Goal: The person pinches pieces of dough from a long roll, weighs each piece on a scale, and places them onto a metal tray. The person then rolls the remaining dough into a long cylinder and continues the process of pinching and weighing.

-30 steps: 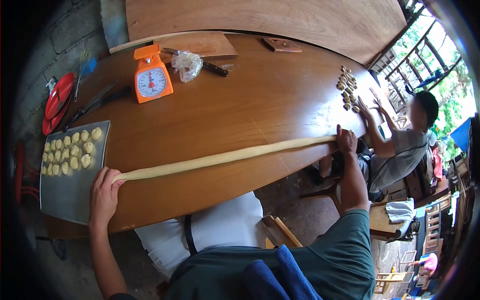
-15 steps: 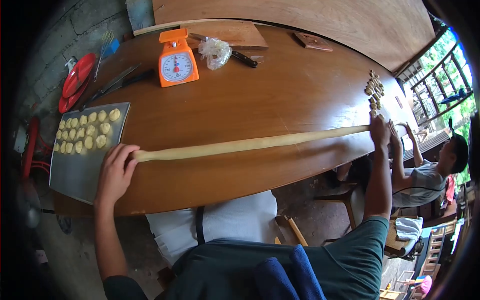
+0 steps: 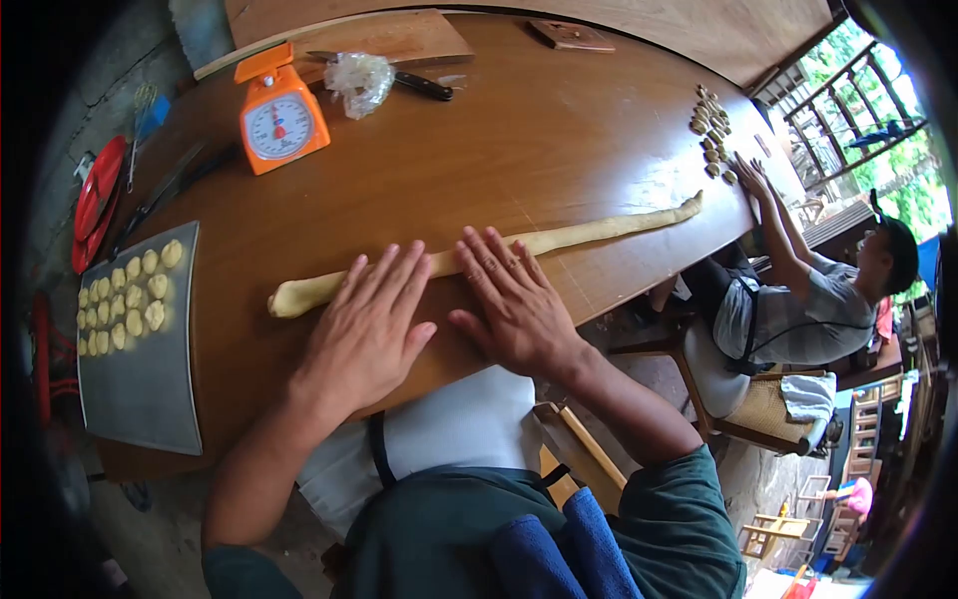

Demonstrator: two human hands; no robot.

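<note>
A long pale rope of dough [image 3: 599, 230] lies across the brown wooden table, thicker at its left end and tapering to the right. My left hand [image 3: 369, 324] rests flat over the rope left of its middle, fingers stretched out. Close beside it, my right hand [image 3: 514, 304] also lies flat with its fingers spread, fingertips over the dough. Parts of the rope are hidden beneath both hands. To the left, a grey metal tray [image 3: 140, 394] carries several small dough balls [image 3: 133, 295] in rows.
An orange kitchen scale [image 3: 282, 125] stands at the back left. Near it are a crumpled plastic bag [image 3: 359, 82] and a black-handled knife [image 3: 424, 87]. Red plates [image 3: 98, 205] sit at the left edge. Small brown pieces [image 3: 711, 125] lie right, near a seated co-worker [image 3: 808, 309].
Both my hands have left the rope's ends and come together over its middle, fingers now flat. The rope's right end has moved left. My view has shifted slightly.
</note>
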